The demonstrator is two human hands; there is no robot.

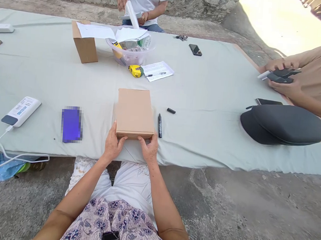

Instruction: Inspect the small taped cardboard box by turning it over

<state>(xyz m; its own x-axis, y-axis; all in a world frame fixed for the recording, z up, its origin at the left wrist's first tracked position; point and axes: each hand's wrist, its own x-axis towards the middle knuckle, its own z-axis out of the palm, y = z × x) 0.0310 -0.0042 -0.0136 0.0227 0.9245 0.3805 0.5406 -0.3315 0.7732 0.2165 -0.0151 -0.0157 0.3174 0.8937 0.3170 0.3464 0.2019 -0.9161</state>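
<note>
A closed brown cardboard box (135, 111) lies flat on the cloth-covered table in front of me. My left hand (113, 143) grips its near left corner, the thumb along the front edge. On the near right corner, my right hand (149, 147) holds it the same way. Just right of the box lies a black marker (160, 125) without its cap. The black marker cap (171, 110) rests a little farther off. To the left of my left hand is a blurred purple item (71, 124).
A power bank (21, 111) with a white cable lies left. Beyond the box are a yellow tape measure (136, 71), a written sheet (159, 70), a plastic basket (131, 56) and a cardboard piece (85, 50). A black case (284, 124) stands right. Two other people sit around the table (208, 144).
</note>
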